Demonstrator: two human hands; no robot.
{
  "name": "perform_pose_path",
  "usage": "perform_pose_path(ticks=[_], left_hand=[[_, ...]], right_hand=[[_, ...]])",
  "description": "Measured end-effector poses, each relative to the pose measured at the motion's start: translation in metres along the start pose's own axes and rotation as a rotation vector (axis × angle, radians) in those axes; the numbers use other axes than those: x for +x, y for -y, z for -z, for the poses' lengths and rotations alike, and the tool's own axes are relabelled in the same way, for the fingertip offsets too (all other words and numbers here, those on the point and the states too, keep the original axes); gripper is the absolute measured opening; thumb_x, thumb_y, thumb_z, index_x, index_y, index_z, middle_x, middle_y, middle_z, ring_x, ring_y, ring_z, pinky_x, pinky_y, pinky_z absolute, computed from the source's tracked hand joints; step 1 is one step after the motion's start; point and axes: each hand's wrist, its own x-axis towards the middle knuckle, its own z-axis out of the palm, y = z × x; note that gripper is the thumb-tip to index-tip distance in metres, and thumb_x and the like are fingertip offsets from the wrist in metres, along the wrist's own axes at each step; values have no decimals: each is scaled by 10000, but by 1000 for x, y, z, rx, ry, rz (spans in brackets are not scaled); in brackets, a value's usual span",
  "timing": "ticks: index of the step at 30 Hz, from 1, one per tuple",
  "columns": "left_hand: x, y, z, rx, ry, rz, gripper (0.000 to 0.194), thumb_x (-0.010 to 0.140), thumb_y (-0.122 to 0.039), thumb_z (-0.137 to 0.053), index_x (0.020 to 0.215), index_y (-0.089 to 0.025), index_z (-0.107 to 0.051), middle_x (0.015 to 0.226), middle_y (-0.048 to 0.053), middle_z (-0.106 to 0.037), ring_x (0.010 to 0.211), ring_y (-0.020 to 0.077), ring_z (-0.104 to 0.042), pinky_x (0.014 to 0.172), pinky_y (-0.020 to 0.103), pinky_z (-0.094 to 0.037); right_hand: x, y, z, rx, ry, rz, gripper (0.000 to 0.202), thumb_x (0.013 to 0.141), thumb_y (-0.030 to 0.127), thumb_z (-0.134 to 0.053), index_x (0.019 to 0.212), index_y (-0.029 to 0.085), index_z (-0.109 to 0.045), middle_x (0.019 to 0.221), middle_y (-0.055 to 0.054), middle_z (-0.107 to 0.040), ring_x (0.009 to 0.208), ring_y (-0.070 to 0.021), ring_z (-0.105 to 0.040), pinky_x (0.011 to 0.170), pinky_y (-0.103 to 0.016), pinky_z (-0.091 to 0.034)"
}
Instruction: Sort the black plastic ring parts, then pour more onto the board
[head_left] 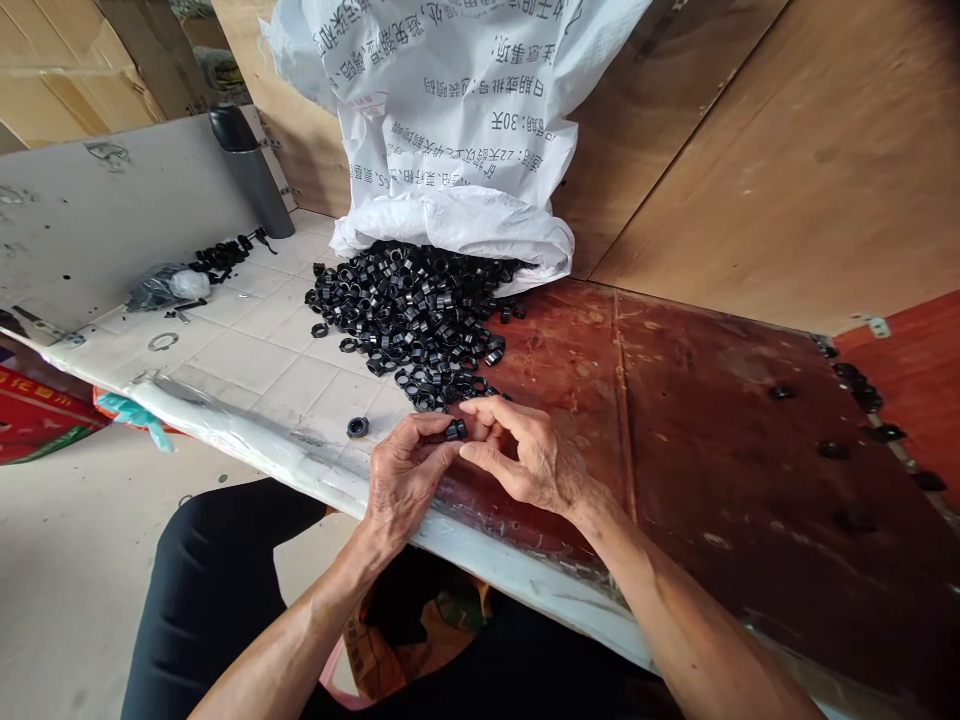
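Observation:
Near the table's front edge, my left hand (405, 475) pinches a small black ring-shaped part (455, 430) between thumb and fingers. From the other side my right hand (525, 455) closes its thumb and fingers on the same part. Just beyond my hands lies a heap of black plastic rings (420, 310), spilling out of a white woven sack (457, 130). One separate black ring (358, 428) rests on the tiled surface left of my left hand. My fingers cover much of the held part, so its exact shape is hard to make out.
A dark grey flask (255, 175) stands at the back left. Near it are a plastic bag (169, 287), some black parts (223, 255) and a metal washer (163, 342). Reddish-brown board (697, 440) covers the right side, with several black pieces (832, 450) on it. Wooden panels (780, 160) rise behind.

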Motion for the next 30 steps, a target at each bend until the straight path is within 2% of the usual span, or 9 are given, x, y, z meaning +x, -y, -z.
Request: perform_pose_path(ticks=[1, 5, 10, 14, 17, 20, 22, 25, 30], left_hand=[[0, 0, 0, 7, 15, -6, 199, 876, -305, -860, 1034, -209, -787, 1068, 65, -786, 990, 204, -762, 866, 302, -650], [0, -2, 1, 53, 75, -49, 105, 901, -285, -844, 913, -202, -780, 1077, 76, -781, 1028, 217, -748, 916, 329, -624], [-1, -3, 0, -45, 77, 35, 162, 884, -288, -866, 864, -187, -741, 1092, 75, -749, 1002, 193, -735, 855, 272, -616], [2, -7, -1, -198, 82, 145, 305, 838, -288, -909, 1092, -221, -754, 1011, 29, -725, 819, 135, -716, 763, 237, -619], [5, -10, -1, -208, 110, 128, 267, 836, -280, -908, 1067, -217, -790, 1031, 36, -709, 898, 150, -726, 830, 246, -629], [6, -11, -1, -221, 83, 133, 252, 809, -271, -928, 1019, -213, -800, 1061, 43, -708, 949, 161, -726, 866, 253, -632], [5, -10, -1, -239, 71, 162, 274, 795, -257, -936, 1027, -216, -796, 1065, 37, -711, 885, 136, -715, 817, 231, -630], [5, -10, -2, -241, 61, 178, 283, 781, -241, -943, 1018, -207, -792, 1042, 34, -716, 854, 121, -697, 794, 214, -618], [6, -11, -4, -233, 39, 167, 267, 789, -267, -935, 998, -189, -788, 1021, 44, -728, 847, 131, -685, 797, 235, -614]], right_hand=[[0, 1, 1, 8, 4, -11, 174, 975, 366, -694, 959, 192, -684, 738, 12, -648, 618, -127, -563, 610, -257, -424], [0, 2, 7, -69, -18, -58, 239, 981, 347, -685, 794, 202, -650, 662, 19, -636, 591, -126, -554, 594, -264, -408], [0, -2, 5, 24, 27, -37, 70, 976, 262, -665, 1000, 206, -699, 867, -5, -738, 730, -141, -656, 698, -260, -489], [0, -3, 0, 60, 4, -82, 97, 999, 299, -655, 1020, 219, -706, 865, 0, -741, 732, -142, -661, 697, -258, -503], [1, -1, 0, 83, -13, -82, 114, 999, 306, -666, 1063, 219, -703, 864, 3, -737, 723, -138, -654, 690, -252, -503], [1, -2, 0, 72, -4, -6, 137, 975, 243, -672, 1107, 216, -700, 928, -12, -745, 770, -144, -665, 728, -255, -509], [1, -4, -1, 7, 6, 0, 83, 1010, 236, -622, 1012, 214, -702, 842, -8, -721, 729, -145, -644, 711, -263, -485], [1, -5, -4, -112, -15, -11, 278, 1071, 273, -536, 829, 215, -660, 674, 10, -623, 613, -137, -560, 643, -275, -419], [0, -1, -3, -47, -25, 9, 140, 1040, 289, -592, 1060, 201, -700, 898, -28, -736, 766, -149, -661, 745, -257, -492]])
